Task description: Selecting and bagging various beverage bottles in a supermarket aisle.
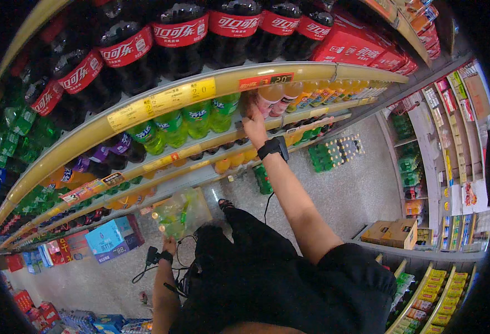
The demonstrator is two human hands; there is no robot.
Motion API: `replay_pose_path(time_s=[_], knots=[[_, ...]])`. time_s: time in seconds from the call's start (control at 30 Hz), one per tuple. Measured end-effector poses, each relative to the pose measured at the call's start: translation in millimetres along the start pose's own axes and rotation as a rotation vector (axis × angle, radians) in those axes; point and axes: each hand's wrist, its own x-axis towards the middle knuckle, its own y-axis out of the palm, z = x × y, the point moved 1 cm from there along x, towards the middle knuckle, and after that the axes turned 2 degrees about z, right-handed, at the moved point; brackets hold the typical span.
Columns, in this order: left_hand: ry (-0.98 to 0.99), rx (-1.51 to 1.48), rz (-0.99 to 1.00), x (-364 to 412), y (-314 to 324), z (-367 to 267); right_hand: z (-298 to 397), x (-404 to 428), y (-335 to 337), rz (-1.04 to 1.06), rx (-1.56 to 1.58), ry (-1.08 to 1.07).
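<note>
My right hand (255, 126) reaches into a store shelf and grips a blurred drink bottle with a pink label (266, 100). Its fingers are partly hidden by the bottle. A similar pink-labelled bottle (284, 99) stands just to the right. Green soda bottles (197, 119) line the same shelf to the left. Low on the left, my left hand (169, 245) holds the edge of a clear plastic wrap (192, 204) with green bottles in it. Both wrists wear black straps with small devices.
Large cola bottles (182, 31) fill the shelf above, behind its curved yellow price rail (157, 100). Bottle packs (332, 153) stand on the floor (324, 196). Cartons (113, 238) sit at the shelf's foot. Black cables hang near my left wrist. More shelving (431, 137) rises on the right.
</note>
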Motion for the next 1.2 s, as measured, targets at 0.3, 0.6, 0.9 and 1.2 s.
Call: replay_pose_path(time_s=[0.3,0.6,0.9,1.2], knots=[[0.067,-0.033,0.198,11.1,0.0,28.9,16.7,-3.2,24.8,0.260,-0.099,-0.164],[0.067,-0.273,0.052,32.8,15.9,69.2,13.1,17.7,44.9,0.304,-0.130,-0.052],[-0.037,-0.376,0.163,13.9,9.4,29.2,33.6,11.2,36.7,0.393,-0.074,0.039],[-0.023,-0.250,0.129,19.5,14.1,48.2,15.1,16.5,41.9,0.440,-0.160,0.129]])
